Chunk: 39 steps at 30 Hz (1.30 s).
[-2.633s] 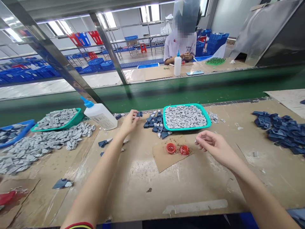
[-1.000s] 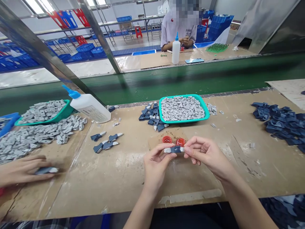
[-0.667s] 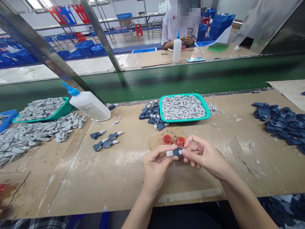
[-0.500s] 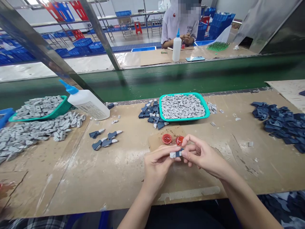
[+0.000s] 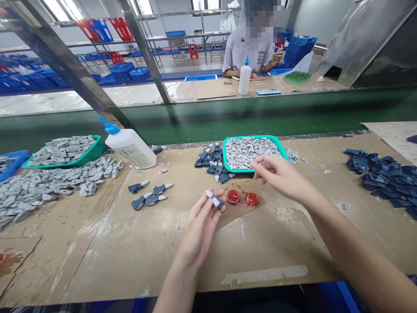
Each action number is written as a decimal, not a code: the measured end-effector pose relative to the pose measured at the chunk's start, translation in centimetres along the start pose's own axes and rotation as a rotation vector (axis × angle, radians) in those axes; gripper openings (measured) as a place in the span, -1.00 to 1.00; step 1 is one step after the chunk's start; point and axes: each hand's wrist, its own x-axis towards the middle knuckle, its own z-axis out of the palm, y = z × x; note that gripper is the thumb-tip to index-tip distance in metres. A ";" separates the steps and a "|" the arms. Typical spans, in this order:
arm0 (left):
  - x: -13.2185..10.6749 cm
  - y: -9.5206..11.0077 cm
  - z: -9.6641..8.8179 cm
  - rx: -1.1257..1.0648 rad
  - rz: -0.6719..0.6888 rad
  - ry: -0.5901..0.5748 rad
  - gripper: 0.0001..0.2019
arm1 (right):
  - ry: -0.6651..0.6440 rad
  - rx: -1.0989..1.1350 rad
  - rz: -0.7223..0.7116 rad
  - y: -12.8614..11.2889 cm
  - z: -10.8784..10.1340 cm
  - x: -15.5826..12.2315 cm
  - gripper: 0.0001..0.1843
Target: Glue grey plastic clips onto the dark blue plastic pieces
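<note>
My left hand [image 5: 200, 226] pinches a small blue-and-grey plastic piece [image 5: 214, 199] just left of two red caps [image 5: 243, 198] on a cardboard scrap. Reaching forward, my right hand [image 5: 280, 176] hovers at the near rim of the teal tray [image 5: 228, 169] full of small grey parts, fingers curled; whether it holds anything is hidden. A heap of dark blue parts [image 5: 211, 161] lies left of the tray. Three joined blue-and-grey pieces [image 5: 150, 195] lie on the bench further left.
A white glue bottle with a blue nozzle [image 5: 128, 147] lies tilted at the back left. Grey parts [image 5: 48, 187] are spread beside another teal tray [image 5: 94, 154]. More blue parts [image 5: 384, 178] are piled at right. A green conveyor [image 5: 228, 115] runs behind; a person sits beyond it.
My right hand let go of the blue-and-grey piece and moved forward to the teal tray. My left hand kept the piece and shifted slightly left. The other person's hand at far left is gone.
</note>
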 end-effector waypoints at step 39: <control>16.3 8.7 -0.4 2.058 0.693 -0.055 -0.62 | 0.178 0.353 0.119 5.9 1.1 -5.2 -0.69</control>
